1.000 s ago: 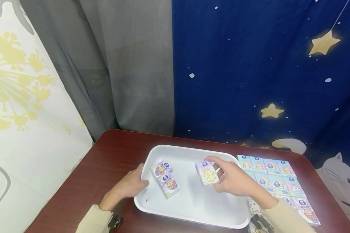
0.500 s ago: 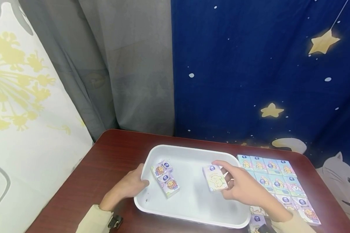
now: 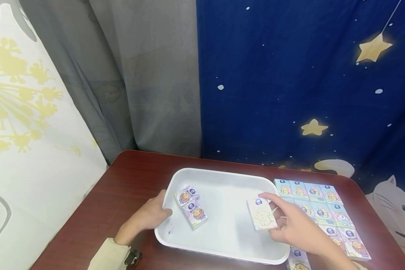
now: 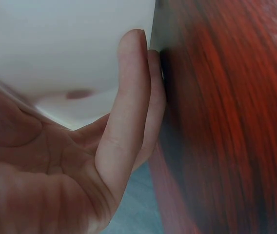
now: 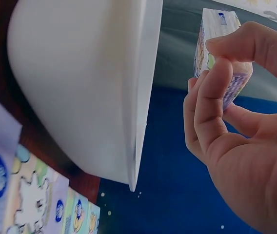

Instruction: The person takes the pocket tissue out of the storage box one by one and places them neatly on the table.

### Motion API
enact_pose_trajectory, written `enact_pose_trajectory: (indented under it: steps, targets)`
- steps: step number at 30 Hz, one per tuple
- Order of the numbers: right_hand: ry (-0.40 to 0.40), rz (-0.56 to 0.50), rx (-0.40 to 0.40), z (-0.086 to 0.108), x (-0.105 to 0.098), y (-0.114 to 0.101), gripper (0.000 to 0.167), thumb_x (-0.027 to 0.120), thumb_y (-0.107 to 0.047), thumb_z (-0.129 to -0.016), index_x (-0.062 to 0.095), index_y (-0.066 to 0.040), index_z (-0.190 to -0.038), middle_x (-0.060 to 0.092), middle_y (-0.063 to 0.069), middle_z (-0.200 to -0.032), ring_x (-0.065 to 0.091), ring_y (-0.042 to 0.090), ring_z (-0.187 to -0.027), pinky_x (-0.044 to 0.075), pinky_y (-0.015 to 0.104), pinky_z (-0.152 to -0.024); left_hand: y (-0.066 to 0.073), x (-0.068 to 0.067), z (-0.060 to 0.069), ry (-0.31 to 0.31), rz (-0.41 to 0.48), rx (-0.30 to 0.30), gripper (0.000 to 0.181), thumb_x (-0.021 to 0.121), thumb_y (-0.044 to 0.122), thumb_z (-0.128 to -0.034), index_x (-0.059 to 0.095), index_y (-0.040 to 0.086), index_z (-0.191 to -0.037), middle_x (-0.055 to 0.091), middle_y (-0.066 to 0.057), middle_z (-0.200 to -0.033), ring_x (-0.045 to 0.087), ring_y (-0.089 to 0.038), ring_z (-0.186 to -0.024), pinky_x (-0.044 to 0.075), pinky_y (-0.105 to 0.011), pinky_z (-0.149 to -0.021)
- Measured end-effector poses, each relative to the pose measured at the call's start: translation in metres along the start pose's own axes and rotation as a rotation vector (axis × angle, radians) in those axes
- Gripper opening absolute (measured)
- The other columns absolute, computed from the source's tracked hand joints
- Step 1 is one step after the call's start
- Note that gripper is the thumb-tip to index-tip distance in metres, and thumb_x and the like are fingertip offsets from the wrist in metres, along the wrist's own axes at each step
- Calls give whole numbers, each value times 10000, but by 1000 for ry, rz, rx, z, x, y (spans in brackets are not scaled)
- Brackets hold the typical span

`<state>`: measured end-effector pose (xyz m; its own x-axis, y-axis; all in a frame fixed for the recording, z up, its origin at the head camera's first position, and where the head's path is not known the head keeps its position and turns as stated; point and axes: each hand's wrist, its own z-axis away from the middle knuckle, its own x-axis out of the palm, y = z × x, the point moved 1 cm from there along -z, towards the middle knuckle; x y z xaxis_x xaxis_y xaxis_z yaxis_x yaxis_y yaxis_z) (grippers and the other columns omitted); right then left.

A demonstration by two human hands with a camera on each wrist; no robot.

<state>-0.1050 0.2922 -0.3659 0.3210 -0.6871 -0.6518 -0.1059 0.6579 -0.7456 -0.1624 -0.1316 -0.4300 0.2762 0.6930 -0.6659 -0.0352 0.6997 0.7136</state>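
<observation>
A white plastic tray (image 3: 222, 243) sits on the dark red wooden table. My left hand (image 3: 150, 213) holds its left rim, the thumb over the edge and the fingers outside the wall. Inside the tray, at the left, two small purple tissue packs (image 3: 195, 214) lie end to end, tilted. My right hand (image 3: 295, 223) grips another small tissue pack (image 3: 262, 216), pale with a yellow cartoon figure, above the tray's right part. In the right wrist view, thumb and fingers pinch that tissue pack (image 5: 236, 80) by its sides, above rim height.
Rows of tissue packs (image 3: 320, 212), blue and purple, lie side by side to the right of the tray; my right forearm partly covers them. One more pack (image 3: 297, 259) shows by the tray's near right corner. Grey and blue curtains (image 3: 283, 82) hang behind the table (image 3: 135, 176).
My right hand has moved right and towards me with the tissue pack, nearer the tray's right rim. The left hand, the tray and the two packs in it have stayed put.
</observation>
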Motion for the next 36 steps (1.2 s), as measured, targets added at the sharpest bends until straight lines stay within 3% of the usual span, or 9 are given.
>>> enact_pose_trajectory:
  steps: [4, 7, 10, 15, 18, 23, 27, 32, 36]
  targets:
    - [6, -1, 15, 11, -1, 7, 973, 882, -54, -712, 505, -120, -1607, 624, 45, -1016, 590, 175, -858, 529, 270, -626, 1, 0, 1, -1, 3, -2, 549, 693, 15, -919, 505, -36, -1432, 697, -167, -1062, 722, -243, -820, 649, -421, -700]
    - [9, -13, 89, 18, -1, 12, 990, 908, -72, -713, 505, -151, -1614, 682, 140, -1249, 620, 204, -950, 595, 330, -720, 1, 0, 3, 1, 5, 0, 550, 692, 14, -916, 507, -38, -1431, 700, -168, -1058, 725, -244, -821, 649, -421, -696]
    - [7, -21, 207, 24, 0, 17, 1005, 943, -113, -727, 499, -217, -1623, 569, 187, -1563, 614, 278, -1126, 634, 508, -915, 2, 0, 3, 5, 10, 2, 549, 693, 12, -917, 507, -41, -1431, 699, -163, -1053, 724, -244, -820, 649, -422, -695]
    - [-3, 15, 353, 35, 3, 28, 1050, 973, -220, -737, 462, -299, -1652, 458, 213, -1673, 600, 340, -1234, 568, 709, -995, 1, 1, 4, 4, 19, 3, 551, 694, 10, -918, 506, -41, -1433, 697, -156, -1043, 724, -240, -807, 648, -416, -678]
    - [-7, 34, 410, 44, 4, 39, 1078, 984, -286, -736, 440, -334, -1666, 456, 210, -1671, 606, 353, -1216, 602, 656, -954, 0, 1, 4, 5, 17, 2, 556, 694, 13, -920, 504, -41, -1440, 700, -162, -1055, 726, -242, -812, 650, -421, -684]
    - [-30, -51, 490, 59, 5, 59, 1135, 995, -304, -728, 391, -319, -1689, 537, 181, -1585, 630, 321, -1146, 646, 534, -881, 0, 1, 5, 7, 22, -3, 544, 692, 14, -924, 507, -40, -1433, 702, -167, -1044, 733, -253, -799, 657, -435, -666]
    - [-80, -160, 506, 76, 7, 80, 1303, 1016, -431, -696, 250, -247, -1734, 507, 215, -1583, 644, 304, -1149, 662, 512, -899, -1, 1, 5, 5, 22, -5, 546, 688, 12, -926, 506, -43, -1438, 701, -163, -1033, 733, -251, -792, 657, -431, -661]
    - [-150, -320, 469, 98, 9, 117, 1338, 976, -351, -810, 42, -170, -1750, 422, 321, -1618, 686, 310, -1133, 667, 484, -902, -4, 3, 5, 5, 24, -11, 556, 679, 13, -926, 500, -43, -1449, 696, -156, -1008, 734, -245, -767, 658, -426, -639]
    - [-108, -328, 476, 114, 14, 139, 1344, 981, -365, -802, 45, -221, -1757, 524, 282, -1562, 727, 300, -1064, 682, 484, -836, -4, 3, 4, 8, 34, -12, 570, 679, 11, -918, 498, -48, -1455, 697, -162, -1005, 737, -252, -760, 659, -434, -623]
